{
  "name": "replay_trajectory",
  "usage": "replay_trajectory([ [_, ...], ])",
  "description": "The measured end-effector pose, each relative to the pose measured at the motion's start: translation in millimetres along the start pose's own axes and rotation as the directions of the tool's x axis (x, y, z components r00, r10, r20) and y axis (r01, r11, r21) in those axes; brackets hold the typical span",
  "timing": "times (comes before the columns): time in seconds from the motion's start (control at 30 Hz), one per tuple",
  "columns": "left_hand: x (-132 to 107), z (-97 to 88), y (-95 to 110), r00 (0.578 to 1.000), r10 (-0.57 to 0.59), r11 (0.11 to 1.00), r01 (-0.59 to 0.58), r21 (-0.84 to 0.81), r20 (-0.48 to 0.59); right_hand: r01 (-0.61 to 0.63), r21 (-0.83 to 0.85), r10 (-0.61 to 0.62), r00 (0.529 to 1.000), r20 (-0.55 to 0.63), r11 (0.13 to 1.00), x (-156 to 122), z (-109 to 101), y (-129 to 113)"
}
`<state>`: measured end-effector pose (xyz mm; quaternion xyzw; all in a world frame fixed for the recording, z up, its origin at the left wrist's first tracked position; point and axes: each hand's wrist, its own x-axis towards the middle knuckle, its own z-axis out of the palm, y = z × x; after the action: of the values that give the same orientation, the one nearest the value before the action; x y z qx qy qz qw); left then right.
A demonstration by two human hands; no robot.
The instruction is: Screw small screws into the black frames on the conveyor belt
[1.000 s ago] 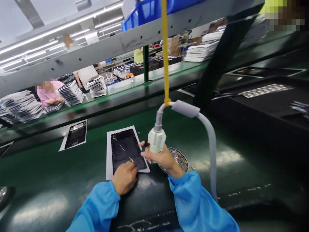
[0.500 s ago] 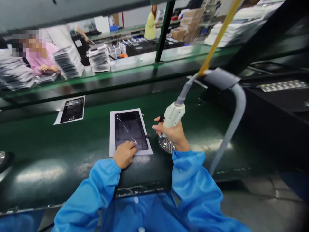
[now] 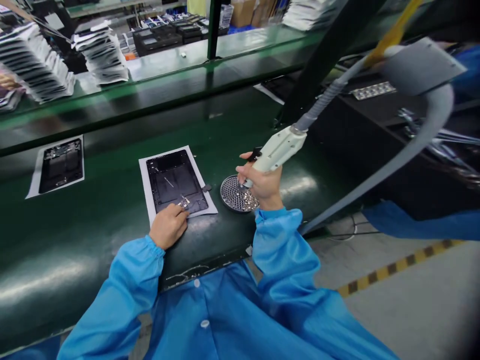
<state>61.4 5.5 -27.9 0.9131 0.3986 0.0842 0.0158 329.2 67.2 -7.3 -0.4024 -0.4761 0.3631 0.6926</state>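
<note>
A black tablet housing lies on a white sheet on the green bench. My left hand rests at its lower edge, fingers drawn together, with the fingertips against a small circuit board in the housing. What lies under the fingers is hidden. My right hand is wrapped round a pale electric screwdriver fed by a grey hose. Its tip end is above a round perforated dish that holds small shiny screws. Whether the tip touches them, I cannot tell.
Another housing on a white sheet lies to the left. The grey hose arcs down on the right, beside a dark post. Paper-layered stacks stand on the far ledge. The bench's front edge is close to my body.
My view has swung right and down. The screwdriver now leans further right, and more of the dish with its screws shows below my right hand. My left hand stays at the housing's lower edge.
</note>
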Motion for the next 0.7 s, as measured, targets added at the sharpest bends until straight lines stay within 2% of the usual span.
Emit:
replay_trajectory([
  [0.17,0.8,5.6,8.1,0.995,-0.001,0.994,-0.009,-0.105,-0.098,0.004,-0.024,-0.004,1.0,-0.002,1.0,-1.3,2.4,0.5],
  [0.37,-2.1,4.8,5.2,0.997,0.002,0.994,-0.01,-0.106,-0.079,-0.012,-0.075,0.012,1.0,-0.004,0.997,-1.2,3.3,-0.8],
  [0.5,-1.6,7.0,6.8,0.99,-0.024,0.993,0.007,-0.118,-0.14,-0.032,-0.054,0.032,0.999,0.007,0.998,-2.3,4.2,-1.1],
  [0.57,-0.3,6.7,7.6,0.97,-0.11,0.988,0.084,-0.127,-0.218,-0.034,-0.027,0.035,0.999,0.023,0.999,-3.7,4.7,-2.0],
  [0.63,2.2,5.6,9.5,0.925,-0.236,0.971,0.21,-0.117,-0.299,-0.042,-0.008,0.042,0.998,0.043,0.999,-5.5,5.8,-3.4],
  [0.7,6.0,4.3,12.9,0.88,-0.341,0.94,0.33,-0.09,-0.329,-0.056,0.001,0.056,0.996,0.064,0.998,-7.3,7.7,-5.3],
])
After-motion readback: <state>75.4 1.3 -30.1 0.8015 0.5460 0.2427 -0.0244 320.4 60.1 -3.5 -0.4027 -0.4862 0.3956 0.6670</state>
